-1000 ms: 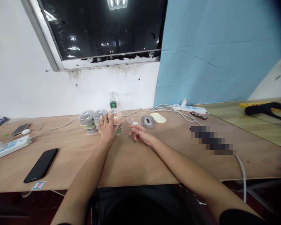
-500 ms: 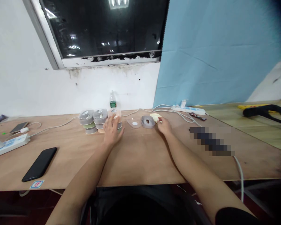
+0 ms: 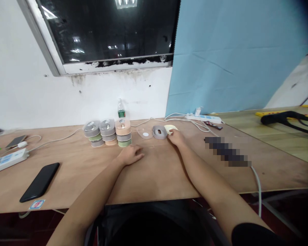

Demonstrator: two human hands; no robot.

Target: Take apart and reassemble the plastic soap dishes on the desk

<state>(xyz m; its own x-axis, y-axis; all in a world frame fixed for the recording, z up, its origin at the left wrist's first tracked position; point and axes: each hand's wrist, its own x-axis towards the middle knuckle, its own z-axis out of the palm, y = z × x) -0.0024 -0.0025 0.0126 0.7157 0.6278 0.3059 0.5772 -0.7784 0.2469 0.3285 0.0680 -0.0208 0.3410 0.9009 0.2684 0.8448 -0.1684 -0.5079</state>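
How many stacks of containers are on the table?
3, in a row near the wall: left stack, middle stack and right stack, the last in front of the bottle.

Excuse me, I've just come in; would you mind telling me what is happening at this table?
Two bare hands are at work here. The right hand touches a cream-coloured piece; whether it grips it is unclear. Beside that lie a grey part and a clear piece. The left hand, with nothing visible in it, is near three stacks of containers.

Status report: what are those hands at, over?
Right hand: fingertips at pale yellow piece. Left hand: open, before peach-topped stack. Gray piece: close beside yellow one.
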